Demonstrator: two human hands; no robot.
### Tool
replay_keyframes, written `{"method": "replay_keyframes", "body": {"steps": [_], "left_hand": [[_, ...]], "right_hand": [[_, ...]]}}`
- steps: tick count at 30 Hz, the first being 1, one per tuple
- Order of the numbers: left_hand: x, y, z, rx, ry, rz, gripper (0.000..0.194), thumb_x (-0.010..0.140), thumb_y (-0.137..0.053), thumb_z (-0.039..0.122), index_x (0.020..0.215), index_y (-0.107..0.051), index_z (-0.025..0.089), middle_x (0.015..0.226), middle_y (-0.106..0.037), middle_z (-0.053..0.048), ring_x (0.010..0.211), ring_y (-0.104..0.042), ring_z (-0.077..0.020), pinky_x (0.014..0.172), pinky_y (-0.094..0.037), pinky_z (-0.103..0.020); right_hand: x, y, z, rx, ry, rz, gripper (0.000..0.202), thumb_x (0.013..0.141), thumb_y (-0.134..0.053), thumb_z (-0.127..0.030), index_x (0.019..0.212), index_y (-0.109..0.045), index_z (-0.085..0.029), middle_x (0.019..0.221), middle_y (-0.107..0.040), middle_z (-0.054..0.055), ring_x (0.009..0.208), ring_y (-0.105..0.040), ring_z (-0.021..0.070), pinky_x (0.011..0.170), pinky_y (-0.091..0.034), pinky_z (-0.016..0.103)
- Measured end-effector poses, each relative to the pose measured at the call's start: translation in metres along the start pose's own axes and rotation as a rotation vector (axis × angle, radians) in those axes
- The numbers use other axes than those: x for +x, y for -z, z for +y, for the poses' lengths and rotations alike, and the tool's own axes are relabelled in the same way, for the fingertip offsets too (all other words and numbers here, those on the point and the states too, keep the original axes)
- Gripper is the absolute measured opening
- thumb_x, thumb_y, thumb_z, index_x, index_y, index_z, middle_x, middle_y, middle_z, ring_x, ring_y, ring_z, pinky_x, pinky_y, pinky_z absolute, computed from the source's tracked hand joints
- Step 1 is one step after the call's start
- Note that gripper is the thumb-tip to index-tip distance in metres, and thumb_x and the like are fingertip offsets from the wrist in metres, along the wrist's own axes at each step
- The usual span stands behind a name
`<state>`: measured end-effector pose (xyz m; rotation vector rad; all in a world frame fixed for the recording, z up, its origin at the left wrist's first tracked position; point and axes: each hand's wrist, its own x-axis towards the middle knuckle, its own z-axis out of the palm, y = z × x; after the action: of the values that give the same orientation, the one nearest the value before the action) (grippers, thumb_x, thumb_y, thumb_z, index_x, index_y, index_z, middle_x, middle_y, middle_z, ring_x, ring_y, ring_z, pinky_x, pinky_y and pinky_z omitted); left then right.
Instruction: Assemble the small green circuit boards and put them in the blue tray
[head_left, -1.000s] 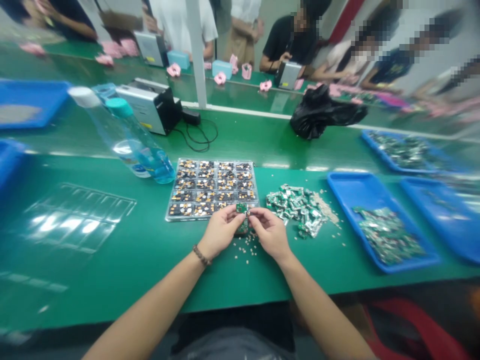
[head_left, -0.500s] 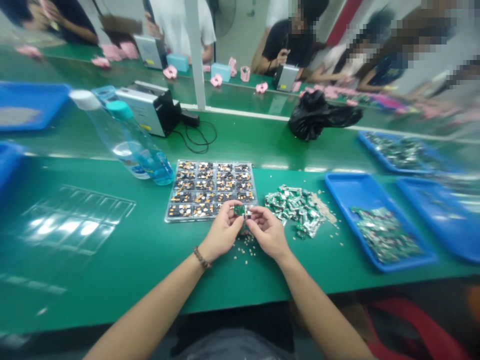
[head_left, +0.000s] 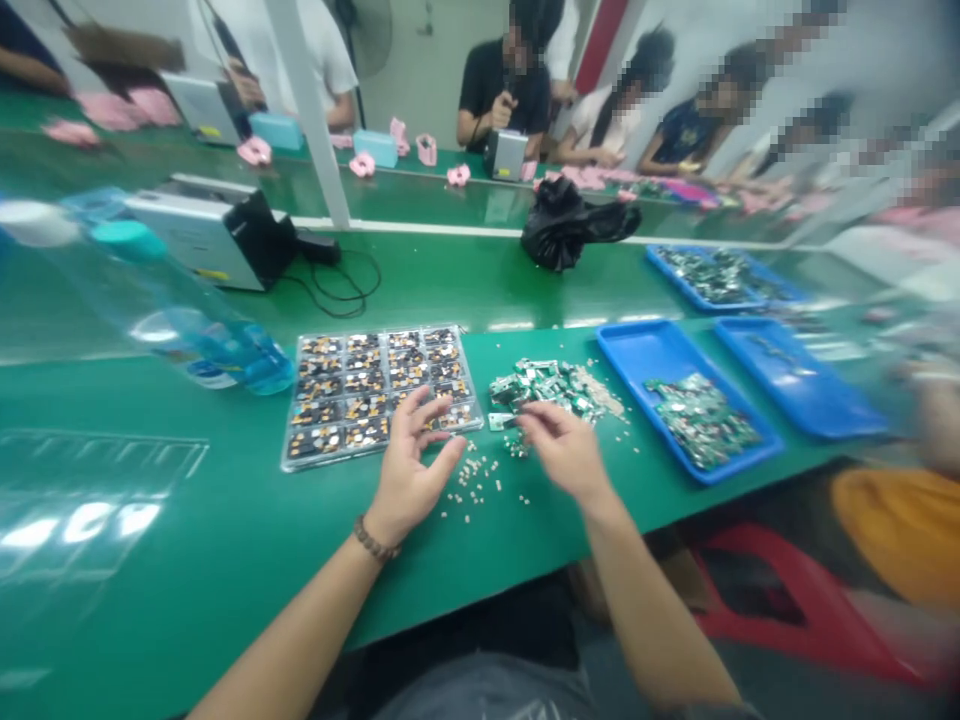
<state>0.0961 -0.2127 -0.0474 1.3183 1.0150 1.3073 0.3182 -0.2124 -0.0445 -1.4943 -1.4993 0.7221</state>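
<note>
My left hand (head_left: 412, 465), a beaded bracelet on its wrist, hovers with fingers apart and nothing in them. It is over the front right corner of a clear compartment tray (head_left: 291, 455), which is filled with small black, orange and silver parts. My right hand (head_left: 564, 448) has its fingers closed on the end of a small green-and-silver circuit board (head_left: 501, 422). That board is at the front edge of a pile of similar circuit boards (head_left: 551, 385). Tiny pale pieces (head_left: 476, 480) lie scattered on the green table between my hands.
Blue trays, one holding circuit boards (head_left: 686, 470), stand to the right. Two bottles (head_left: 202, 320) and a grey device with a cable (head_left: 217, 235) are at the left. A black plastic bag (head_left: 562, 235) lies farther back. Several people sit across the table.
My hands have parted: the left let go of the small board, and the right moved toward the pile with a board. The view has turned to the right.
</note>
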Motion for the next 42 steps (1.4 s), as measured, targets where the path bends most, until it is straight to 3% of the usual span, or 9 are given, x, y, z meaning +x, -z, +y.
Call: {"method": "replay_keyframes", "body": {"steps": [6, 11, 14, 17, 21, 25, 32, 37, 42], "left_hand": [[0.005, 0.005, 0.008, 0.034, -0.01, 0.164, 0.032, 0.087, -0.061, 0.03, 0.115, -0.051, 0.018, 0.094, -0.063, -0.007, 0.083, -0.062, -0.0156, 0.06, -0.054, -0.022], [0.004, 0.004, 0.006, 0.032, 0.014, 0.145, 0.031, 0.087, -0.061, 0.03, 0.114, -0.051, 0.018, 0.092, -0.063, -0.006, 0.079, -0.063, -0.0142, 0.058, -0.053, -0.02], [0.004, 0.004, 0.003, 0.047, 0.021, 0.146, 0.031, 0.087, -0.06, 0.03, 0.114, -0.052, 0.018, 0.092, -0.063, -0.006, 0.079, -0.063, -0.0144, 0.058, -0.053, -0.02], [0.005, 0.005, 0.001, 0.064, 0.03, 0.147, 0.03, 0.087, -0.06, 0.031, 0.113, -0.052, 0.017, 0.092, -0.063, -0.006, 0.078, -0.062, -0.0141, 0.057, -0.053, -0.02], [0.005, 0.005, -0.001, 0.073, 0.044, 0.14, 0.029, 0.088, -0.059, 0.032, 0.112, -0.052, 0.017, 0.09, -0.063, -0.006, 0.076, -0.062, -0.0137, 0.057, -0.052, -0.02], [0.004, 0.005, -0.001, 0.057, 0.045, 0.136, 0.028, 0.088, -0.059, 0.032, 0.111, -0.052, 0.018, 0.089, -0.063, -0.005, 0.074, -0.062, -0.0134, 0.056, -0.052, -0.02], [0.0, 0.001, 0.003, 0.029, 0.137, 0.03, 0.028, 0.086, -0.061, 0.034, 0.107, -0.056, 0.017, 0.089, -0.063, -0.005, 0.076, -0.062, -0.0136, 0.058, -0.053, -0.02], [-0.001, -0.003, 0.006, -0.166, 0.378, -0.194, 0.039, 0.081, -0.067, 0.039, 0.111, -0.059, 0.016, 0.091, -0.065, -0.007, 0.076, -0.064, -0.0166, 0.051, -0.055, -0.023], [0.0, -0.001, 0.004, -0.202, 0.443, -0.229, 0.036, 0.077, -0.071, 0.041, 0.098, -0.064, 0.012, 0.083, -0.064, -0.004, 0.05, -0.056, -0.0076, 0.041, -0.05, -0.019]], "right_hand": [[0.03, 0.19, 0.082, -0.774, -0.264, 0.415, 0.032, 0.074, -0.064, -0.04, 0.093, -0.075, -0.016, 0.087, -0.072, 0.013, 0.083, -0.064, 0.0269, 0.082, -0.046, 0.041], [0.023, 0.252, 0.127, -0.981, -0.526, 0.287, 0.027, 0.07, -0.066, -0.036, 0.083, -0.075, -0.014, 0.077, -0.07, 0.013, 0.068, -0.062, 0.0245, 0.066, -0.045, 0.036], [0.016, 0.232, 0.12, -1.065, -0.501, 0.346, 0.034, 0.075, -0.062, -0.039, 0.093, -0.073, -0.013, 0.081, -0.069, 0.015, 0.073, -0.062, 0.0268, 0.067, -0.046, 0.038], [0.003, 0.173, 0.089, -1.046, -0.152, 0.374, 0.033, 0.085, -0.054, -0.034, 0.105, -0.07, -0.013, 0.095, -0.068, 0.016, 0.087, -0.062, 0.0277, 0.079, -0.047, 0.04], [-0.011, 0.077, 0.046, -0.801, 0.386, -0.179, 0.03, 0.093, -0.049, -0.025, 0.117, -0.066, -0.025, 0.108, -0.065, 0.009, 0.098, -0.059, 0.021, 0.084, -0.048, 0.032], [-0.004, 0.031, 0.034, -0.77, 0.509, -0.261, 0.029, 0.094, -0.048, -0.021, 0.112, -0.069, -0.029, 0.1, -0.065, 0.008, 0.089, -0.058, 0.019, 0.072, -0.048, 0.029], [0.003, 0.034, 0.002, -0.212, 0.198, -0.088, 0.017, 0.087, -0.061, -0.034, 0.093, -0.072, -0.023, 0.092, -0.068, 0.007, 0.086, -0.061, 0.0204, 0.076, -0.051, 0.035], [-0.005, -0.003, -0.026, 0.339, -0.294, -0.272, 0.033, 0.076, -0.069, -0.048, 0.091, -0.068, -0.018, 0.066, -0.061, 0.0, 0.049, -0.051, 0.0102, 0.041, -0.037, 0.021], [-0.014, -0.044, -0.031, 0.453, -0.327, -0.407, 0.03, 0.076, -0.07, -0.044, 0.093, -0.067, -0.018, 0.065, -0.06, -0.002, 0.047, -0.049, 0.0081, 0.038, -0.035, 0.018]]}}
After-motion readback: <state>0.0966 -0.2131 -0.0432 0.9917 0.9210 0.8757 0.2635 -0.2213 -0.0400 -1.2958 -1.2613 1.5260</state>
